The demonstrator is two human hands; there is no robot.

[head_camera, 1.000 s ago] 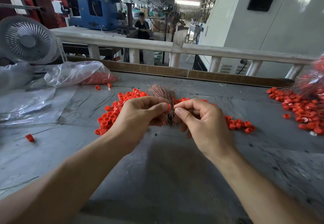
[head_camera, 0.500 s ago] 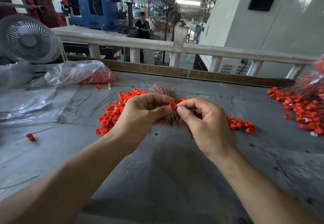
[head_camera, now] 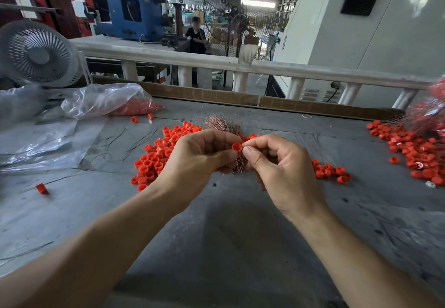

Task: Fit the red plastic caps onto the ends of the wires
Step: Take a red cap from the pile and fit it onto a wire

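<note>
Hands meet above the grey worktop (head_camera: 228, 247): the left hand (head_camera: 199, 160) clutches a copper wire bundle (head_camera: 225, 125), the right hand (head_camera: 281, 168) pinches one red cap (head_camera: 237, 147) at its thumb, apparently mid-fitting, needing a careful push onto a wire end.

There is one view only, from a wide-angle camera worn on the person's head. It looks forward and down across the grey table (head_camera: 228, 235), close above it, so the table's near edge fills the bottom of the frame. Beyond the table's far edge the white railing (head_camera: 301, 70) crosses the frame, bowed by the lens, with the workshop behind it.
</note>
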